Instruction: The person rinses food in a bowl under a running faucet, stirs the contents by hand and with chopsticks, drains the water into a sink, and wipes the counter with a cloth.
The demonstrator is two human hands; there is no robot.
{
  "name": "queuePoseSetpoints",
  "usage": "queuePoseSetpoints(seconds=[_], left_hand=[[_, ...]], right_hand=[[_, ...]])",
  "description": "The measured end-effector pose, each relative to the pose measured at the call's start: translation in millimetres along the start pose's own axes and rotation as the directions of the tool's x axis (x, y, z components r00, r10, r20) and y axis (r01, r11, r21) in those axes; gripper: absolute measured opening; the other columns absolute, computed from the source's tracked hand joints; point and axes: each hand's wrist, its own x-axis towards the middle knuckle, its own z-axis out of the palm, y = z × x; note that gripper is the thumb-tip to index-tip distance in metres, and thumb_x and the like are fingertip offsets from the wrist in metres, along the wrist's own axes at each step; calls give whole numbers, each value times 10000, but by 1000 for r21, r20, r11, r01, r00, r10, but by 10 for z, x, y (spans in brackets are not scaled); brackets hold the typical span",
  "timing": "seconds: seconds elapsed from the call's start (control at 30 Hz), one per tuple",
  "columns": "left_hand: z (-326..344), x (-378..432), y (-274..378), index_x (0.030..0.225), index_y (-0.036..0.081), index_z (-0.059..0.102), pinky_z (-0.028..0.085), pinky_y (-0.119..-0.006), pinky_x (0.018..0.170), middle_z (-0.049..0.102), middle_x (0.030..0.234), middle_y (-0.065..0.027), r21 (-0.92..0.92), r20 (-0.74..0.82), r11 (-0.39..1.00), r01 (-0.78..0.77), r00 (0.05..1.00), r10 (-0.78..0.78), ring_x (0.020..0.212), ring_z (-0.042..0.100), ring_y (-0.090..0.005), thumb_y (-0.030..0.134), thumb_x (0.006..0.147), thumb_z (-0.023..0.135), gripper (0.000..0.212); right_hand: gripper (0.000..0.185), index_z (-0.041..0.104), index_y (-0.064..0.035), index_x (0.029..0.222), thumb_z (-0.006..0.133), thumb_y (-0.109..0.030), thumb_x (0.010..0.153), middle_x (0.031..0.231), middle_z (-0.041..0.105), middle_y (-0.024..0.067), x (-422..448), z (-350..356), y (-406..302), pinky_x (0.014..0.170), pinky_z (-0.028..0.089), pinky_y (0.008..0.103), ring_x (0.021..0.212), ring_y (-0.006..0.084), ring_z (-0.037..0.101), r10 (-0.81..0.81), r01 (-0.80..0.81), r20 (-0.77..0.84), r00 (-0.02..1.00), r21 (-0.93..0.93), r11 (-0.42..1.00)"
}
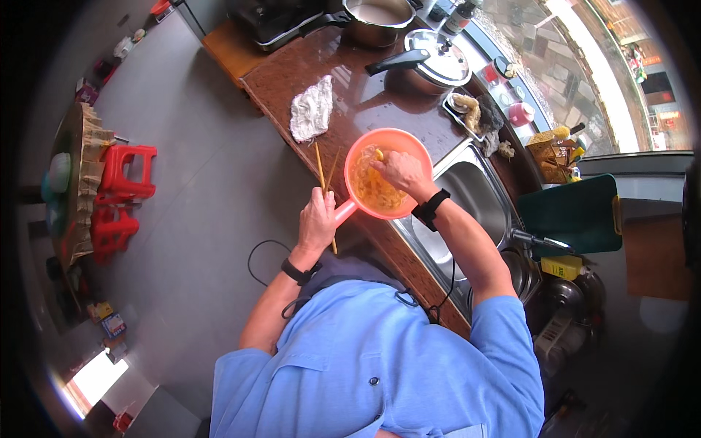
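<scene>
My left hand [316, 219] grips a pair of wooden chopsticks [320, 167]. The handle [345, 212] of a coral-pink plastic dipper [358, 143] meets that same hand; whether the fingers wrap it is hidden. Inside the dipper are orange and pale shreds [375, 189] that look wet. My right hand [404, 172] reaches over the rim into the dipper, and a small yellow piece [379, 155] shows at its fingertips. The dipper is above the countertop's front edge, beside the sink. I cannot tell whether it rests there.
A crumpled white cloth [312, 109] lies on the brown stone countertop [356, 93]. Behind it stand a lidded pressure cooker [438, 60] and an open pot [380, 13]. The steel sink [465, 191] and a green cutting board [569, 216] are right, red plastic stools [128, 169] left.
</scene>
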Motion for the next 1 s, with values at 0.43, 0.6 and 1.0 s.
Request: queuePoseSetpoints(seconds=[0.43,0.6,1.0], left_hand=[[21,69,-8,977,17,507,500,-526,706,666,821,-191,-9,-12,1000,-5,1000,5,823,669,-441,279,1102,443,297],[18,62,-13,977,20,505,505,-525,713,671,829,-192,-5,-5,1000,14,1000,-14,834,670,-443,278,1101,443,292],[31,56,-58,974,12,494,497,-548,707,661,830,-226,21,-2,1000,0,1000,0,838,655,-474,277,1096,449,295]], right_hand=[[966,404,138,1394,831,-412,725,1152,695,322,2,694,269,974,534,465,1139,418,684,132,-180,323,937,123,976],[444,622,42,1268,654,-201,899,1188,702,254,-11,831,88,1009,493,469,1164,386,669,17,-64,180,984,255,965],[433,699,78,1040,651,-343,947,1030,712,325,106,305,551,838,545,551,937,460,706,111,-116,46,993,117,986]])
